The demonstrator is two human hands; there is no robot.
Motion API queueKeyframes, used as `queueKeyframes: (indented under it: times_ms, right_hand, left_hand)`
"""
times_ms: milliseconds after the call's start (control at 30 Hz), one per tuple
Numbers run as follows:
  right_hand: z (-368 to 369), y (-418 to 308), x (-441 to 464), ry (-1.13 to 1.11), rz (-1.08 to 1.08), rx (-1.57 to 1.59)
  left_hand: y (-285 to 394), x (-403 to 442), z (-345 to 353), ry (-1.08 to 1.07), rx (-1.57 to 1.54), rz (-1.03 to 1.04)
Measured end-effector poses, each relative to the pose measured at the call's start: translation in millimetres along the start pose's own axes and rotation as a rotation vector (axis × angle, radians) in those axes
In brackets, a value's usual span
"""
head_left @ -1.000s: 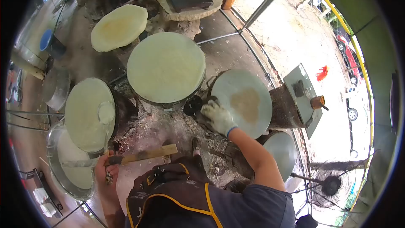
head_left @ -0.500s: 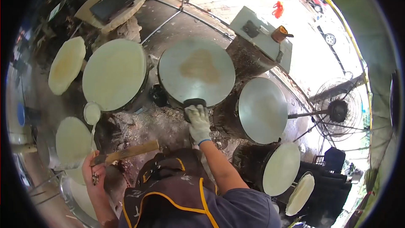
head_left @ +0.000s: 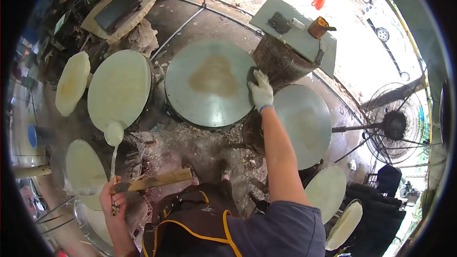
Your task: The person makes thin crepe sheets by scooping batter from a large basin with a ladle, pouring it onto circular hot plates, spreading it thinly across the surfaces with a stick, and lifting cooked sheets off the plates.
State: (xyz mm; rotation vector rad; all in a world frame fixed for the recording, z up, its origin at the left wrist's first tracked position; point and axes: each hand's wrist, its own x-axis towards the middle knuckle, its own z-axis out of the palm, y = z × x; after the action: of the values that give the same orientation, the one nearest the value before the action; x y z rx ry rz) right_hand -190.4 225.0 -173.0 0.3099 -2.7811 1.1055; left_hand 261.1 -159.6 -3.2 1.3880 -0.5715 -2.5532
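My left hand (head_left: 113, 199) is closed around a ladle (head_left: 114, 134) and a wooden-handled scraper (head_left: 162, 180), whose flat blade points left. The ladle's batter-coated bowl overlaps the near edge of a round griddle covered with pale batter (head_left: 119, 88). Stretched forward, my right hand (head_left: 262, 93) wears a white glove and presses a dark pad (head_left: 252, 77) against the right rim of the middle round griddle (head_left: 209, 109). That griddle has a brown patch at its centre and no batter on it. The fingers partly hide the pad.
A bare griddle (head_left: 304, 123) stands on the right, close to my forearm. Below it are a batter-covered griddle (head_left: 328, 192) and a thin pale pancake (head_left: 345, 224). Another pancake (head_left: 73, 83) is far left. A fan (head_left: 394, 123) stands right; a board (head_left: 304, 38) holds a rusty can (head_left: 319, 27).
My gloved right hand has slid the pad from the griddle's near edge round to its right rim. My left hand has shifted slightly right and down with the ladle and scraper.
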Motion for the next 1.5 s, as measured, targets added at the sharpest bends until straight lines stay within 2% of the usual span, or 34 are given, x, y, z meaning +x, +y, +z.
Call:
queueKeyframes:
  times_ms: [100, 133, 167, 233, 267, 300, 333, 367, 433, 533, 567, 600, 667, 733, 800, 900, 1000, 1033, 1067, 1100, 1133, 1167, 1200, 1267, 1367, 1400, 1467, 1500]
  right_hand:
    - [0.9, -18.6, -75.4, 0.105, -0.018, -0.046]
    - [4.7, -23.0, -105.0, 0.015, -0.072, -0.167]
    - [19.0, -30.3, -136.9, -0.021, -0.032, -0.219]
    - [43.1, -56.6, -194.4, -0.125, 0.017, 0.059]
    - [8.4, -106.2, -202.3, -0.202, -0.029, 0.044]
    - [11.6, -112.9, -215.0, -0.204, -0.097, 0.242]
    - [24.7, -113.3, -223.4, -0.228, -0.046, 0.480]
    - [29.4, -103.5, -224.4, -0.289, 0.166, 0.664]
    - [15.2, -97.7, -207.0, -0.384, 0.585, 1.023]
    - [-35.1, -44.3, -147.6, -0.074, 0.656, 0.978]
    - [-70.8, -44.1, -120.3, 0.012, 0.683, 1.265]
    - [-91.2, -25.6, -92.6, 0.091, 0.591, 1.214]
    - [-125.8, -7.1, -29.7, 0.293, 0.700, 1.350]
    - [-130.3, 50.8, 41.0, 0.336, 0.583, 1.484]
    - [-154.1, 54.4, 92.6, 0.382, 0.554, 1.709]
    - [-134.0, 88.2, 132.6, 0.306, 0.876, 1.837]
    - [-89.6, 33.8, 71.9, 0.027, 0.771, 1.814]
    - [-78.2, 5.1, 41.7, -0.234, 0.601, 1.468]
    - [-108.2, -80.6, 8.8, -0.377, 0.917, 1.267]
    - [-59.6, -84.1, -8.1, -0.824, 0.967, 1.358]
    - [-68.3, -132.1, -37.5, -1.138, 0.637, 1.351]
    - [-68.4, -176.3, -60.0, -1.435, 0.347, 1.211]
    - [-84.5, -216.3, -83.2, -1.503, 0.064, 0.905]
    - [-66.4, -263.2, -127.0, -1.419, -0.790, 0.540]
    - [-87.8, -329.2, -186.0, -1.522, -0.749, 0.271]
    - [-72.3, -329.8, -210.3, -1.484, -0.736, 0.328]
    - [-23.8, -326.3, -265.0, -1.465, -0.736, 0.456]
    - [-11.9, -335.4, -280.1, -1.521, -0.688, 0.420]
  left_hand:
    - [-7.9, -2.9, 10.8, -0.011, 0.033, 0.002]
    - [-9.6, -2.5, 14.7, -0.025, 0.027, -0.005]
    - [-11.1, -0.6, 20.5, -0.041, 0.022, -0.010]
    - [-13.4, 0.8, 29.8, -0.077, 0.020, -0.013]
    - [-14.5, 2.4, 34.2, -0.100, 0.024, -0.011]
    - [-15.8, 3.2, 39.6, -0.123, 0.029, -0.011]
    - [-18.7, -1.3, 46.6, -0.102, 0.036, 0.000]
    - [-22.7, -5.0, 56.6, -0.084, 0.041, 0.011]
    - [-30.0, -3.1, 71.4, -0.105, 0.046, 0.019]
    - [-45.3, -0.7, 70.0, -0.166, 0.018, 0.020]
    - [-51.2, -3.0, 70.3, -0.181, 0.011, 0.013]
    - [-57.3, -3.5, 70.1, -0.193, 0.003, 0.006]
    - [-68.6, -5.4, 69.0, -0.194, -0.035, -0.010]
    - [-79.5, -11.3, 67.8, -0.208, -0.063, -0.038]
    - [-90.5, -22.2, 77.5, -0.172, -0.086, -0.034]
    - [-100.6, -25.2, 74.4, -0.148, -0.060, 0.012]
    - [-109.5, -29.2, 70.2, -0.167, -0.105, -0.006]
    - [-113.7, -30.7, 69.6, -0.136, -0.070, 0.017]
    - [-116.9, -31.4, 71.3, -0.096, -0.040, 0.044]
    - [-119.5, -33.8, 70.5, -0.045, -0.018, 0.081]
    - [-122.3, -33.8, 66.3, -0.040, -0.065, 0.071]
    - [-124.8, -31.2, 56.1, -0.046, -0.045, 0.086]
    - [-127.1, -30.4, 44.3, -0.053, -0.022, 0.097]
    - [-131.8, -36.1, 30.1, 0.001, 0.001, 0.131]
    - [-131.8, -53.2, 19.0, 0.170, 0.041, 0.170]
    - [-130.9, -63.7, 10.1, 0.261, 0.034, 0.192]
    - [-132.5, -69.9, -34.2, 0.177, 0.028, 0.268]
    - [-130.2, -70.9, -58.3, 0.046, 0.007, 0.315]
